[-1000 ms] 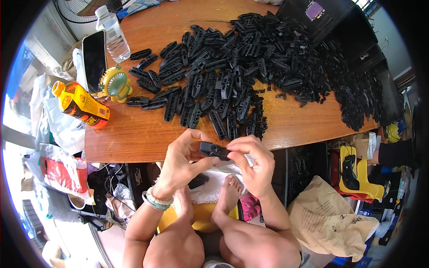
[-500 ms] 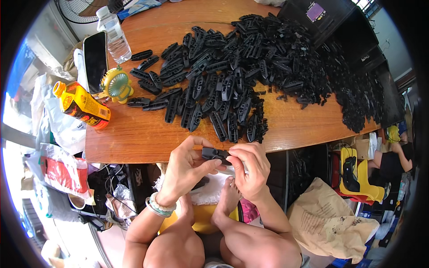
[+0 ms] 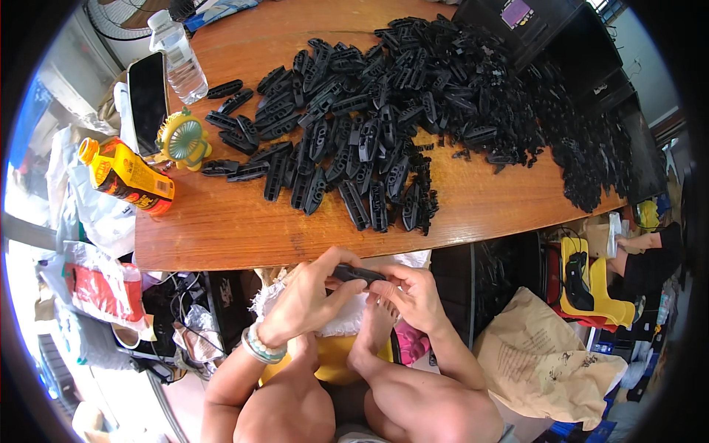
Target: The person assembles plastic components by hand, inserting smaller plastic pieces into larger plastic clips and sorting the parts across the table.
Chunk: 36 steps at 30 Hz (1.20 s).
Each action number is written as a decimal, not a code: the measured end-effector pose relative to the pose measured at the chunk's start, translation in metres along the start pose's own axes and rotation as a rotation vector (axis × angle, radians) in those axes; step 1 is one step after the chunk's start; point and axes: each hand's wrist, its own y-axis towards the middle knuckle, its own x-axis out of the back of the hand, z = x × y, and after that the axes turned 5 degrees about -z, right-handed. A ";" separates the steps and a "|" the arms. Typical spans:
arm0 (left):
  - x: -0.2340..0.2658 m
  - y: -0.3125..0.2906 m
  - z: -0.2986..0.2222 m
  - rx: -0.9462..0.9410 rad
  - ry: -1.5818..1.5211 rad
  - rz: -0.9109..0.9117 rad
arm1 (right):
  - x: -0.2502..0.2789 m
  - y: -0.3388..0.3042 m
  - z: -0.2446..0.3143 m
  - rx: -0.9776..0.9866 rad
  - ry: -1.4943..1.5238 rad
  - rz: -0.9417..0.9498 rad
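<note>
Two hands share one black piece (image 3: 353, 274), held below the near edge of the bench (image 3: 221, 238), over the person's feet. The left hand (image 3: 309, 299) grasps its left end, thumb on the near side, fingers curled round the far side. The right hand (image 3: 413, 297) has its fingers and thumb on the other end.

Half a second ago the right fingertips pinched the end from above, and the piece's blocky left end showed plainly. Now the right hand has turned, its thumb lies along the piece pointing left, and more of the piece is covered. Judging by this, both thumbs bear on it and the work sits at its right half; whether any part has shifted or come loose cannot be told. The pile (image 3: 332, 118) on the bench looks unchanged.

As for labels, the yellow bottle (image 3: 133, 177) has a dark and red wrapper with printing and a barcode-like patch. The clear bottle (image 3: 179, 63) shows no distinct label. A purple and white sticker (image 3: 517, 12) is on a black crate (image 3: 493, 29) at the back. The paper bag (image 3: 539, 347) carries lines of faint print and dark marks. The phone (image 3: 150, 103) screen is dark.
</note>
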 end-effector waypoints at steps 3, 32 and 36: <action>0.006 0.011 0.003 -0.303 0.528 -0.191 | 0.012 0.002 -0.016 -0.233 -0.057 0.067; -0.049 0.023 -0.010 -1.386 0.911 0.059 | 0.087 -0.030 -0.047 -0.098 0.511 0.145; -0.046 -0.009 0.005 -1.147 0.819 0.162 | 0.146 -0.063 -0.099 0.026 0.757 0.072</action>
